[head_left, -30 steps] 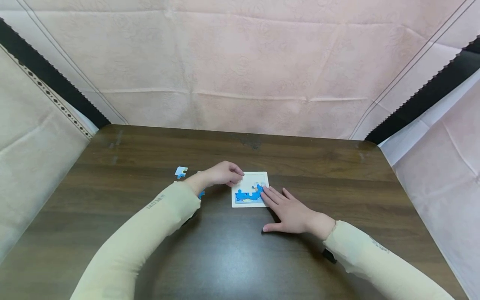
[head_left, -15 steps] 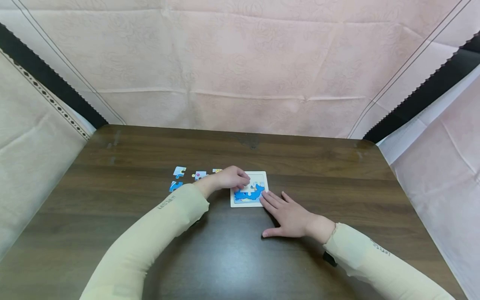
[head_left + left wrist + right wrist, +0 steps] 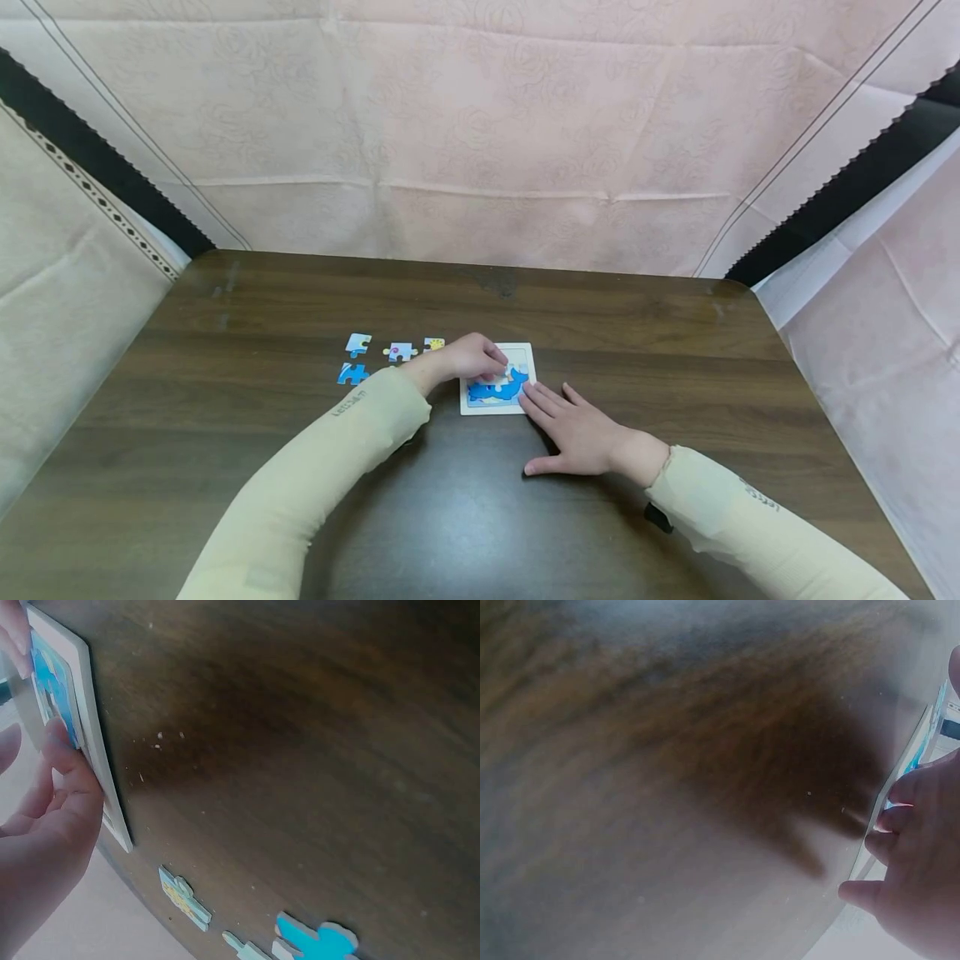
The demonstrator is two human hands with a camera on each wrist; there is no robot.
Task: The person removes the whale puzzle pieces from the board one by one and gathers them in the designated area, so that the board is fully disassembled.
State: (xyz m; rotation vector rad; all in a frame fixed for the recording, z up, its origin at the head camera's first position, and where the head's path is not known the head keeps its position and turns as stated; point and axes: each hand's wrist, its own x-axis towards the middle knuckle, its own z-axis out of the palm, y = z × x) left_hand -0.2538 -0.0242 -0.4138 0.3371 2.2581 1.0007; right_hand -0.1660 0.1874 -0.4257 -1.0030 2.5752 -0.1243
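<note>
A small jigsaw board (image 3: 523,353) with a pale raised frame lies on the dark table; blue whale pieces (image 3: 516,385) fill its lower part. My left hand (image 3: 468,357) reaches over its left side, fingers bent, pinching a pale puzzle piece (image 3: 493,380) low over the whale picture. Most of that piece is hidden under the fingers. In the left wrist view the thumb (image 3: 61,746) is right at the edge of the blue pieces. My right hand (image 3: 577,433) lies spread, its fingertips resting on the board's lower right edge and the thumb out on the table.
Left of the board lie loose puzzle pieces: a blue-and-white one (image 3: 358,344), a blue one (image 3: 352,373), a pale one (image 3: 401,352) and a yellow-patterned one (image 3: 433,342). Pale cloth (image 3: 480,133) hangs behind the wooden table (image 3: 465,517).
My left hand has moved right and inward over the board, a pale piece now showing under its fingers. Loose pieces behind the left forearm have come into view. My right hand stays put.
</note>
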